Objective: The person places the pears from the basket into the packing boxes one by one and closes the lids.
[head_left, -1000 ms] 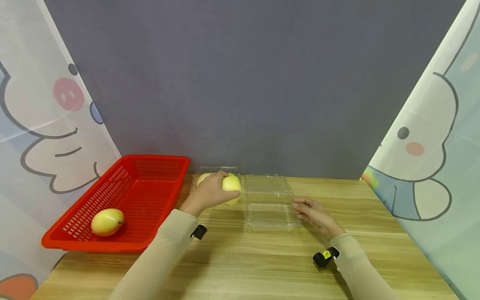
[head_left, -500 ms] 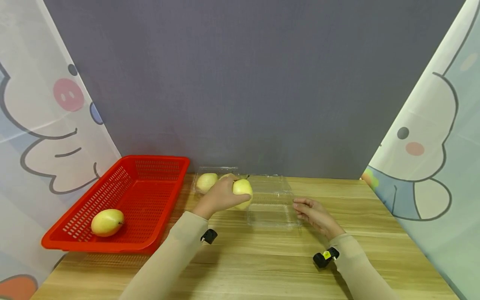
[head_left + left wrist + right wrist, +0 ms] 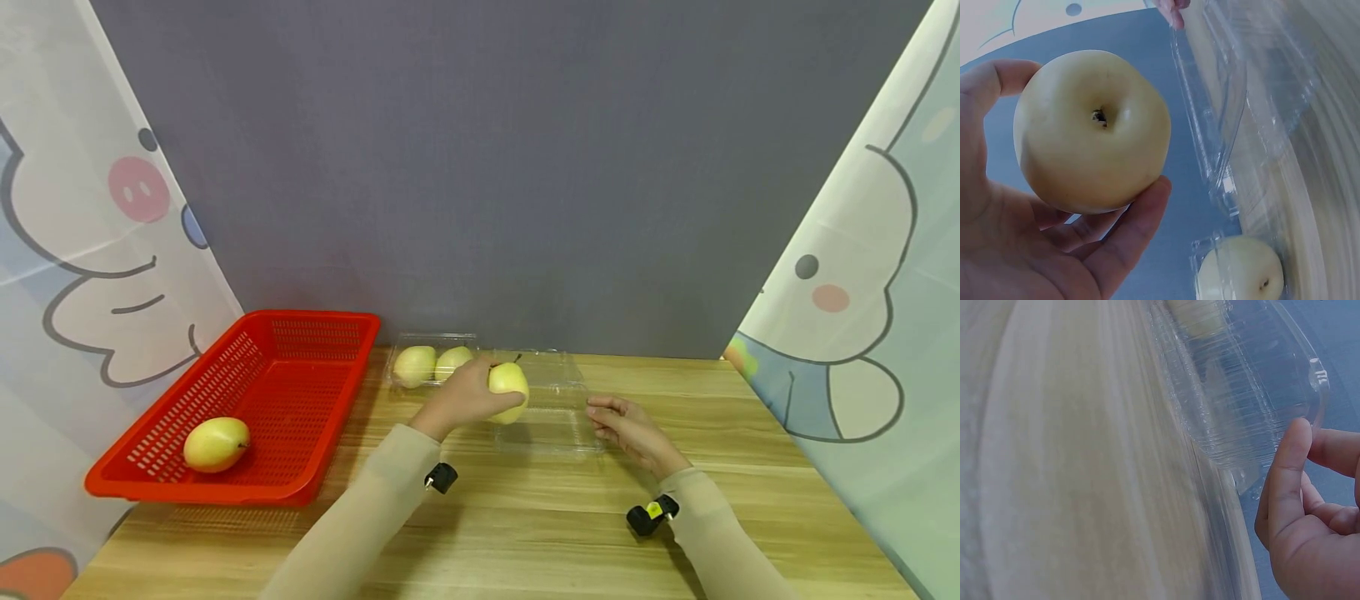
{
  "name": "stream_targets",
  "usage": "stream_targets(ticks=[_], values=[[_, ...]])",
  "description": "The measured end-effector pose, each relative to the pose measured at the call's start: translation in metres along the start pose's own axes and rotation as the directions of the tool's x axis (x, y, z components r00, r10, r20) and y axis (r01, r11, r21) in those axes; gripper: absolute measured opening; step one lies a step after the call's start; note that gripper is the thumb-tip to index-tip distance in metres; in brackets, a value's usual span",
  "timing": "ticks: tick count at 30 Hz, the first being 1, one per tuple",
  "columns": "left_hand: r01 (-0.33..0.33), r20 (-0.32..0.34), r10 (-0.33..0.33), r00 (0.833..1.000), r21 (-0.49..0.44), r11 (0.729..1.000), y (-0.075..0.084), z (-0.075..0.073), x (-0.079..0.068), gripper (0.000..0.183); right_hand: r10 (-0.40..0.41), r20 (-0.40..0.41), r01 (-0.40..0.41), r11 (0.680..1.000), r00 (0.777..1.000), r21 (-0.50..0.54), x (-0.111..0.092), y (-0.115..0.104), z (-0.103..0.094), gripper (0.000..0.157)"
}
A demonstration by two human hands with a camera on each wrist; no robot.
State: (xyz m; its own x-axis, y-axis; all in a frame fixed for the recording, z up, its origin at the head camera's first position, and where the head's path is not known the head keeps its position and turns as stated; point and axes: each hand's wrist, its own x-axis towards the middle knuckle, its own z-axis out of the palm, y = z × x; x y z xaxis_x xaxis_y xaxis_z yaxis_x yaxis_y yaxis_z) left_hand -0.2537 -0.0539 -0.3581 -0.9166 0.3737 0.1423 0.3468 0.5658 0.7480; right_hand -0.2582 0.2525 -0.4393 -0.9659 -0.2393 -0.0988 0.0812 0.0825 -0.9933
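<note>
My left hand [image 3: 467, 397] grips a yellow pear [image 3: 510, 390], stem up, at the left side of an opened clear plastic clamshell box [image 3: 555, 427]. In the left wrist view, thumb and fingers wrap the pear [image 3: 1091, 137], with its dark blossom end facing the camera. On the box's right side, my right hand [image 3: 636, 433] pinches the rim between thumb and forefinger, as the right wrist view of the box [image 3: 1254, 394] also shows. Just left of it, a second clear box [image 3: 435, 338] contains two pears [image 3: 414, 367].
A red slotted basket [image 3: 300, 408] stands on the left of the wooden table [image 3: 525, 525], with one pear [image 3: 216, 444] lying in it. Behind the boxes rises a grey panel [image 3: 510, 183]. Cartoon-printed sheets [image 3: 855, 250] flank both sides.
My left hand has carried the pear rightward from beside the second box toward the opened box, uncovering the two pears there. The right hand stays at the box's rim.
</note>
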Motion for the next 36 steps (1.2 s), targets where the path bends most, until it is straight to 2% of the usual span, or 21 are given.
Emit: stream_targets(ticks=[8,16,20,24,30,36], values=[[0.013,0.03,-0.011,0.999,-0.065,0.998,0.0,0.013,0.004,0.071,0.001,0.0,-0.001,1.0,1.0,0.018,-0.001,-0.001,0.0,0.056],[0.002,0.033,-0.001,0.999,-0.014,1.0,0.004,0.032,0.012,0.07,0.003,-0.011,-0.003,1.0,1.0,0.028,0.0,0.0,0.0,0.055],[0.008,0.058,-0.007,0.998,-0.029,1.0,0.006,0.04,0.013,0.071,0.006,-0.016,-0.006,1.0,1.0,0.012,0.001,0.001,0.001,0.055],[0.026,0.079,-0.022,0.997,-0.061,0.998,0.009,0.045,0.014,0.074,0.012,-0.015,-0.012,1.0,1.0,0.005,0.002,0.002,0.001,0.054],[-0.004,0.07,0.008,0.997,-0.056,0.998,0.011,0.051,0.017,0.072,0.012,-0.019,-0.012,1.0,1.0,0.015,0.002,0.001,0.002,0.054],[0.012,0.088,-0.009,0.996,-0.03,0.999,0.012,0.057,0.019,0.078,0.003,-0.004,-0.003,1.0,1.0,0.017,0.0,0.0,0.0,0.055]])
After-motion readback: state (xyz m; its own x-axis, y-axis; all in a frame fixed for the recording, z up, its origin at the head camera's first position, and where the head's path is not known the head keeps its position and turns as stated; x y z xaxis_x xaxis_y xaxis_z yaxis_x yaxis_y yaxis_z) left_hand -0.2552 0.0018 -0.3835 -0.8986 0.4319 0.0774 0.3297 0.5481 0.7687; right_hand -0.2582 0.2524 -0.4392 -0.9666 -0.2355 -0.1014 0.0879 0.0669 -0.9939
